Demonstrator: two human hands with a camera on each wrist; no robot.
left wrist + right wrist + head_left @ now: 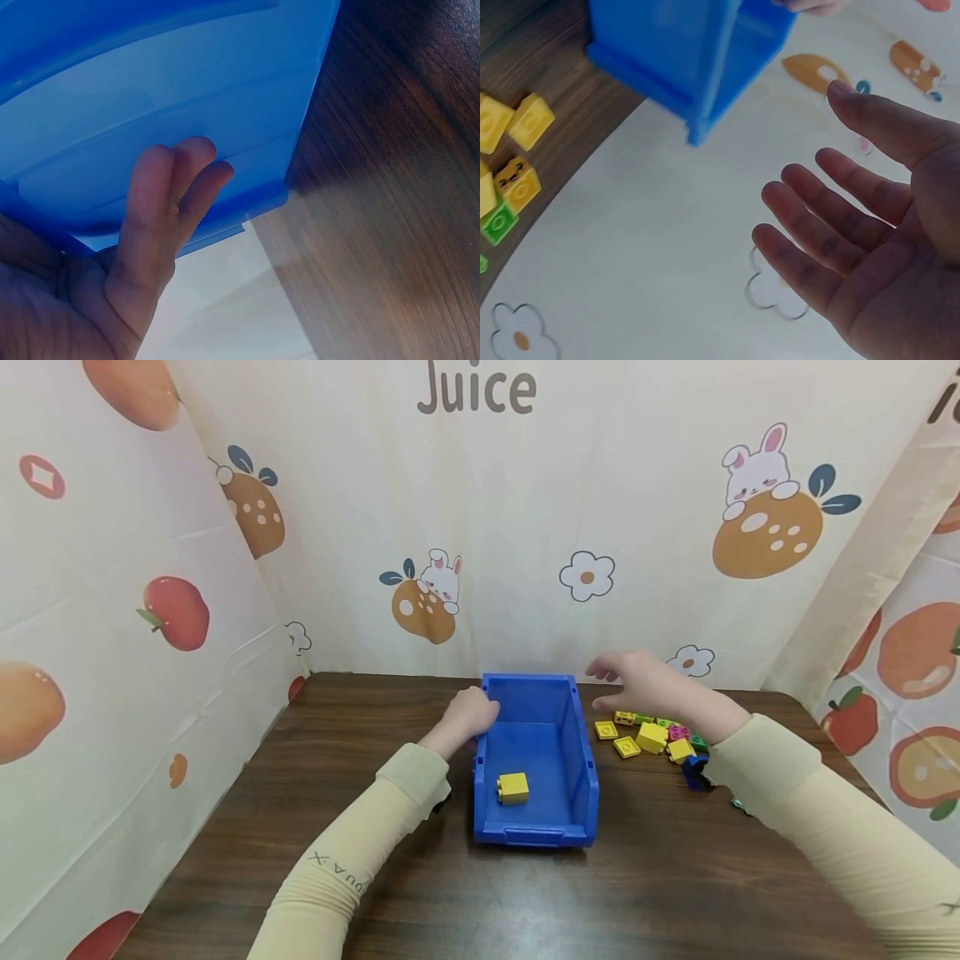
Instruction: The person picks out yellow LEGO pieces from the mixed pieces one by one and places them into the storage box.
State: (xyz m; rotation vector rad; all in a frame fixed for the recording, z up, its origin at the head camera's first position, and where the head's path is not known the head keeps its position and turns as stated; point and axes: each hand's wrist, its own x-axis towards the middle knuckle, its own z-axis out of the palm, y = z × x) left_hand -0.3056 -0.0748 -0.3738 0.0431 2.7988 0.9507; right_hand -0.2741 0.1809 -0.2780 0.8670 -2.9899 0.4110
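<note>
Dark wood-grain counter (637, 893): left hand (468, 713) clamps a blue plastic bin (581, 760), apparently steadying it; right hand (633, 682) hovers, fingers apart; grasping multicoloured plastic bricks (652, 738) would call for lowering it.

A left hand (468, 714) in a cream long sleeve (337, 852) grips the left wall of a long blue plastic bin (525, 747) on a dark brown wood-grain table (360, 760). Inside, near the bin's lowered front, lies one yellow plastic studded brick (514, 788). The right hand (637, 683) hovers beyond the bin's right side – fingers and thumb apart, holding nothing. Below it and to the right lie loose plastic bricks – two flat yellow square pieces (627, 747), a chunky yellow block (652, 737), and a pink studded brick (678, 733) among others.
</note>
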